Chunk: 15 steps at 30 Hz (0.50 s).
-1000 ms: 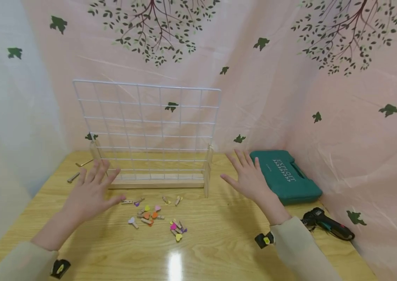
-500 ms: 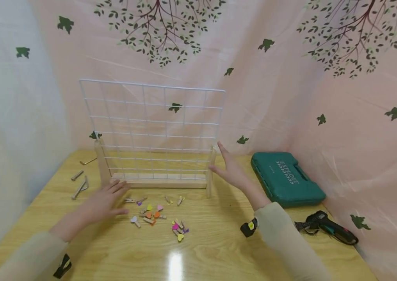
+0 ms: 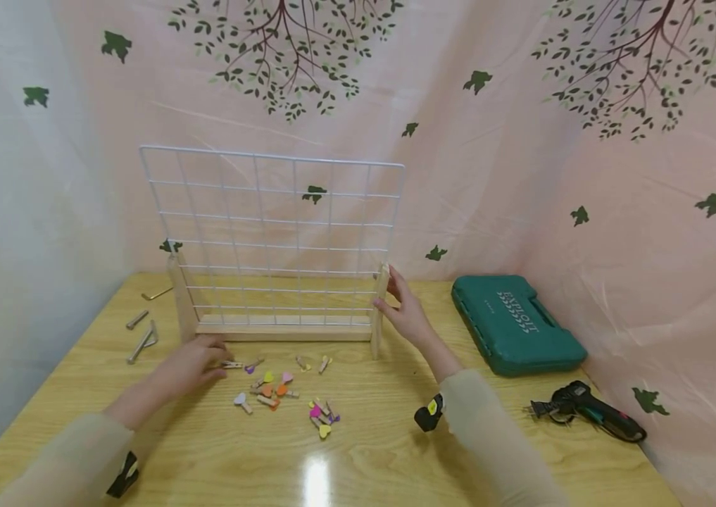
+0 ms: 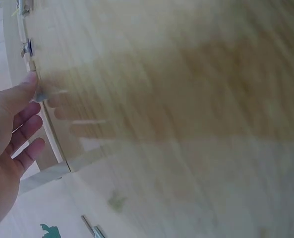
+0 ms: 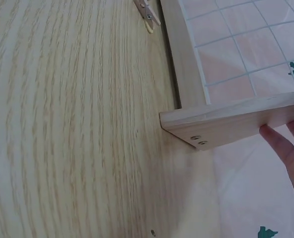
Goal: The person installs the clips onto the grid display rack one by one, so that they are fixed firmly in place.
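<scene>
A white wire grid point(image 3: 275, 225) stands in a wooden frame point(image 3: 281, 336) on the table. My right hand point(image 3: 410, 317) holds the upper part of the frame's right side post point(image 3: 379, 303), thumb in front and fingers on its outer side. In the right wrist view, fingertips point(image 5: 275, 141) touch the post's flat face near two screw heads. Low at the frame's front left, my left hand point(image 3: 196, 362) pinches a small wooden clothespin point(image 3: 233, 365) between thumb and fingers. The left wrist view shows that thumb point(image 4: 25, 88) against the forefinger, other fingers loosely bent.
Several mini clothespins with coloured hearts point(image 3: 281, 389) lie scattered before the frame. Bolts point(image 3: 140, 345) and a hex key point(image 3: 158, 294) lie at the left. A green tool case point(image 3: 516, 324) and a black cordless screwdriver point(image 3: 598, 412) are at the right, beside the cloth backdrop.
Both hands have come down from above the table. The right moved left and took hold of the side post; the left lowered to the clothespins and closed on one.
</scene>
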Motion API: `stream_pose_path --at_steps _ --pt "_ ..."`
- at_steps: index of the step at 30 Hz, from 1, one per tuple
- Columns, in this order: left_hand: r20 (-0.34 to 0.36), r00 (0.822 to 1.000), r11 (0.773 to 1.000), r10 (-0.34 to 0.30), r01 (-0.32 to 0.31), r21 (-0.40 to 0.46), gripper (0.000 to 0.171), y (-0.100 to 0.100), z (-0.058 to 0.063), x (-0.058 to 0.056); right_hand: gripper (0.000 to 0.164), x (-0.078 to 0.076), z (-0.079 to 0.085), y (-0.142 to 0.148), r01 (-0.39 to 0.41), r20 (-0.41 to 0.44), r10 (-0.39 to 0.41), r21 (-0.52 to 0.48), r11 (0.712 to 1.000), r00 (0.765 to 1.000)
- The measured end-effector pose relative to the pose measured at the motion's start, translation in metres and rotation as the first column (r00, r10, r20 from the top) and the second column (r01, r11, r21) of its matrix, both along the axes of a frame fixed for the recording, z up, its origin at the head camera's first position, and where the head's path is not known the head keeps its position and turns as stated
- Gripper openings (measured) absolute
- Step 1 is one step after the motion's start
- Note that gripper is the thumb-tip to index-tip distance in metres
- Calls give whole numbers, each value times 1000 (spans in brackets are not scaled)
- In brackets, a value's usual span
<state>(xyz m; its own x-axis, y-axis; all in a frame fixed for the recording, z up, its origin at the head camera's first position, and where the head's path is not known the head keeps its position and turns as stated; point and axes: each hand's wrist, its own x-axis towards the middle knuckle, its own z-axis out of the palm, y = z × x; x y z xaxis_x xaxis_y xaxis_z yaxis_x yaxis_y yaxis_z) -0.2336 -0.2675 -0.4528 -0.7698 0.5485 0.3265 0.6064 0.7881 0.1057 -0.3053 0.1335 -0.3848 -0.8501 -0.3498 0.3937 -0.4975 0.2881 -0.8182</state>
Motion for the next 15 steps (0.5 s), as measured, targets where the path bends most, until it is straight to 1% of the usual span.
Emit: stream_pose_path --at_steps 2,6,11,13,15 --pt "4 1000 1000 6 -6 -1 20 3 0 4 67 0 -2 1 -16 -33 16 -17 1000 999" --pt "28 999 1000 22 -22 7 14 10 0 11 65 1 -3 5 -52 -80 49 -38 998 996" --pt "57 997 999 44 -45 28 11 16 3 19 64 2 -4 9 -77 -82 72 -53 996 994" --pt "89 995 998 54 -58 39 9 18 5 21 64 3 -4 11 -85 -81 80 -56 995 993" --pt "143 987 994 70 -81 73 7 20 9 24 64 3 -4 13 -91 -79 86 -59 994 993"
